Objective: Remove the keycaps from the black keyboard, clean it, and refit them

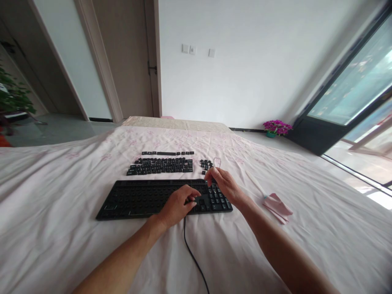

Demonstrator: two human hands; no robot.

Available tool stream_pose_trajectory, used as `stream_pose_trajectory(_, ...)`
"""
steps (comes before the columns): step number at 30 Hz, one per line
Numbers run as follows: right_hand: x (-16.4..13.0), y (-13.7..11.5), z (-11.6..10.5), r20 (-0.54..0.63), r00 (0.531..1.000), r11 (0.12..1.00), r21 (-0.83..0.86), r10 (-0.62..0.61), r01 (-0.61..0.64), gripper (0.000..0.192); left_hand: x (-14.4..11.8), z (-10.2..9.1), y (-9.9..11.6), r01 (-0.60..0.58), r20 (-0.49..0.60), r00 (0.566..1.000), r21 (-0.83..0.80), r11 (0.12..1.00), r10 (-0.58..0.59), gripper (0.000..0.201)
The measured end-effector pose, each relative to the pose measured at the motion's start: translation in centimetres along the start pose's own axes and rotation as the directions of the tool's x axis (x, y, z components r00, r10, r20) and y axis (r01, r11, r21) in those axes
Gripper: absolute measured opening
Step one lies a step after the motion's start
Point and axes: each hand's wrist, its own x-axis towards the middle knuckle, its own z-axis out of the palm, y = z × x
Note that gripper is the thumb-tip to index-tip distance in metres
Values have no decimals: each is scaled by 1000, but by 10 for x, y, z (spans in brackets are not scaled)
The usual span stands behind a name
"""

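A black keyboard (137,200) lies on the cloth, most of its keys bare of caps; the number pad at its right still carries keycaps (218,200). My left hand (179,204) rests over the right-middle part of it, thumb and index finger apart, and I see nothing held in them. Closed above the keyboard's upper right, my right hand (226,183) grips a wire keycap puller (217,162), whose loop points up and away. Behind the keyboard, removed keycaps (162,165) lie in rows, with a small group of keycaps (206,164) near my right hand.
A pale floral cloth (76,183) covers the wrinkled work surface. The keyboard's cable (194,257) runs toward me. To the right lies a pale stick with a pink cloth (277,206) at its end. Beyond stand a pot of purple flowers (277,127) and a door (122,53).
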Motion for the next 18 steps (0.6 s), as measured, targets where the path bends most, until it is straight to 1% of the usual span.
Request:
stream_pose_trajectory(2,-7,1,2,69,998,991,136,0,-9,50,-1,0,2,-7,3,1000,12,1000,7,31)
stream_pose_trajectory(4,-14,2,3,142,990,973,232,-18,-16,45,-1,0,4,-10,-6,1000,20,1000,10,35)
stream_pose_trajectory(7,-23,2,5,214,975,959,284,-68,4,43,-1,-1,4,-14,-13,1000,42,999,14,35)
stream_pose_trajectory(9,-27,2,8,240,968,963,270,-80,13,42,-2,-2,2,-31,10,999,63,998,31,32)
stream_pose_trajectory(12,-31,3,14,270,959,979,202,-90,35,40,-2,-2,0,-80,64,995,81,994,75,24)
stream_pose_trajectory(15,-33,4,20,280,949,987,108,-148,122,38,-2,-2,-2,-121,106,988,97,988,110,16)
stream_pose_trajectory(18,-33,5,24,297,933,976,-8,-203,215,36,-1,-1,-1,-163,139,980,136,977,144,10)
